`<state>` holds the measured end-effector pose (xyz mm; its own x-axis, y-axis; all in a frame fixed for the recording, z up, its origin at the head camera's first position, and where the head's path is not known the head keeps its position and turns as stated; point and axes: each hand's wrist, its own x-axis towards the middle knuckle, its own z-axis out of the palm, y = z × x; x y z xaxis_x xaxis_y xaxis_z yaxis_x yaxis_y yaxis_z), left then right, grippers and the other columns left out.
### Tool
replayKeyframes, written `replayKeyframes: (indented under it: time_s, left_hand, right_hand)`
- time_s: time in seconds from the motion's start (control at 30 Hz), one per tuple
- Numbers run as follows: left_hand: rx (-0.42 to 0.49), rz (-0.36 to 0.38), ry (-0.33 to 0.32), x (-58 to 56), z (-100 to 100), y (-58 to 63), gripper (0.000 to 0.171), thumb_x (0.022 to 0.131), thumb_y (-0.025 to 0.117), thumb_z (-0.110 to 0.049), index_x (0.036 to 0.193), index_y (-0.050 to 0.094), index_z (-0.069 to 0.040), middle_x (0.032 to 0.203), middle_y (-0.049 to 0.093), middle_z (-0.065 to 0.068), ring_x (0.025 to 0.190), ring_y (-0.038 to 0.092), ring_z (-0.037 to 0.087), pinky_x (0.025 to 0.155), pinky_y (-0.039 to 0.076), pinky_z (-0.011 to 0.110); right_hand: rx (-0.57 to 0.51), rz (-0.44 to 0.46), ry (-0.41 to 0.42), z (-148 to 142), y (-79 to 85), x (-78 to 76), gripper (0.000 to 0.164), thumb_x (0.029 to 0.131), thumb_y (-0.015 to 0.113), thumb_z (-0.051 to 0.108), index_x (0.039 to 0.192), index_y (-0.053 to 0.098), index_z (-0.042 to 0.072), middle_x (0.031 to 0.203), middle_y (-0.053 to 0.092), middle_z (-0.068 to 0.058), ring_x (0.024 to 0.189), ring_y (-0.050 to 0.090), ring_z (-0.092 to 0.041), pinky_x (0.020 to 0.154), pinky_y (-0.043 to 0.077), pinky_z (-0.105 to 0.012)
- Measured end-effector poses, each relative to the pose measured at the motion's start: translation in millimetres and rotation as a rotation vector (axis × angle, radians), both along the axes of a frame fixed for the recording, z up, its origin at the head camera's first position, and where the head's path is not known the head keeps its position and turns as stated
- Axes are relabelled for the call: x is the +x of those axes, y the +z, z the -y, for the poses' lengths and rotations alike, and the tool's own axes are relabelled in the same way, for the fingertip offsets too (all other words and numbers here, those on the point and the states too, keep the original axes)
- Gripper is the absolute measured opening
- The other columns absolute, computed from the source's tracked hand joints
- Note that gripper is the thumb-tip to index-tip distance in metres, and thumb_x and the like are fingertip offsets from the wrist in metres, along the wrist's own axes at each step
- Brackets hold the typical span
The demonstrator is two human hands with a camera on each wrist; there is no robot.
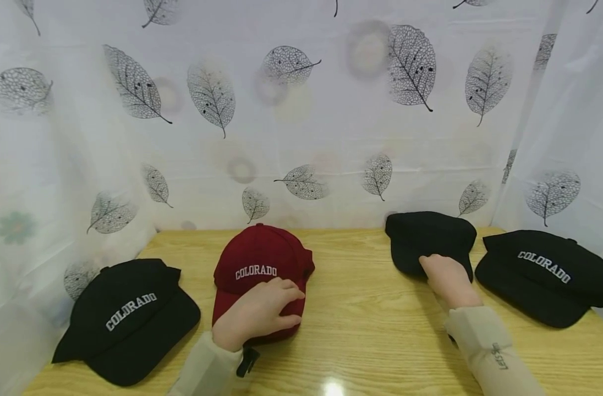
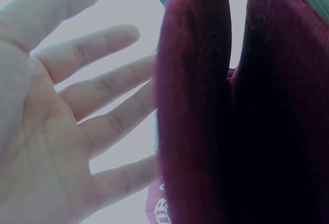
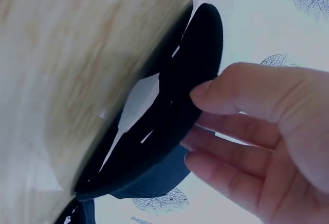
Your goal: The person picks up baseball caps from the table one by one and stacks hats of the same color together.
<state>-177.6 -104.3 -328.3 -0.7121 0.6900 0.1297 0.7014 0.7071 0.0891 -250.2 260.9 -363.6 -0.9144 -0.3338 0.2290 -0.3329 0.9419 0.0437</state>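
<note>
the left grip (image 1: 259, 311) is palm-down, reaching forward, with digits extended and spread; it pinches nothing. the right grip (image 1: 447, 280) reaches forward with its thumb and fingers closed on the brim of the middle black cap (image 1: 427, 234), pinching it.

the red cap (image 1: 257, 256) lies under and just beyond the left grip, its brim beneath the hand. whether the hand touches it cannot be determined. the middle black cap extends forward from the right grip, brim toward the wearer. one outer black cap (image 1: 133, 346) lies to the left of the left grip; the other outer black cap (image 1: 534, 280) lies to the right of the right grip. the surface (image 1: 361, 330) extends between both grips.

the head view shows "colorado" lettering in full on the red cap and both outer caps. the left wrist view alone shows the open palm, with three fingertips hidden behind a red edge. the right wrist view alone shows the thumb opposing the fingers across the brim.
</note>
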Motion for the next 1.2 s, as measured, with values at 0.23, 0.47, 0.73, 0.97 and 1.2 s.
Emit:
replayKeyframes:
  time_s: [0.23,0.47,0.73,0.97,1.2]
  left_hand:
    - [-0.004,0.016,0.002,-0.6,-1,1.0,0.032,0.08,0.063,-0.031,0.105,0.063,-0.011,0.101,0.058,0.0,0.092,0.051,0.015,0.078,0.044,0.03]
    - [-0.003,0.03,-0.007,-0.8,-3,0.6,0.031,0.081,0.063,-0.03,0.105,0.063,-0.012,0.101,0.058,0.0,0.092,0.051,0.015,0.078,0.044,0.03]
    - [-0.008,0.029,-0.001,1.1,-4,1.8,0.031,0.08,0.063,-0.031,0.105,0.064,-0.012,0.1,0.058,-0.001,0.091,0.051,0.014,0.078,0.044,0.03]
    - [0.018,0.027,0.023,1.7,-4,4.0,0.03,0.081,0.063,-0.03,0.104,0.063,-0.011,0.1,0.057,0.0,0.091,0.052,0.014,0.078,0.044,0.029]
    - [0.168,0.003,0.079,-1.4,-10,5.0,0.028,0.081,0.064,-0.027,0.102,0.062,-0.008,0.095,0.058,0.001,0.087,0.054,0.013,0.076,0.045,0.028]
  right_hand:
    - [-0.006,0.089,-0.067,-4,-1.6,-2.4,0.027,0.073,0.062,-0.009,0.099,0.057,-0.005,0.083,0.054,-0.022,0.07,0.054,-0.036,0.056,0.044,-0.045]
    - [-0.016,0.15,-0.097,-14,-4.6,-3.4,0.033,0.076,0.059,-0.01,0.108,0.053,-0.008,0.09,0.053,-0.027,0.075,0.054,-0.038,0.061,0.044,-0.046]
    - [0.013,0.053,-0.053,-10,-2.0,-2.0,0.023,0.073,0.062,-0.007,0.096,0.057,-0.006,0.079,0.058,-0.019,0.067,0.056,-0.035,0.057,0.044,-0.045]
    - [0.014,-0.045,-0.028,4,10.1,5.2,0.013,0.072,0.06,-0.003,0.084,0.058,-0.002,0.067,0.055,-0.012,0.056,0.053,-0.03,0.049,0.042,-0.044]
    - [0.029,-0.198,0.01,25,32.5,22.9,0.004,0.076,0.063,0.002,0.078,0.062,0.005,0.06,0.048,-0.006,0.046,0.046,-0.022,0.04,0.039,-0.037]
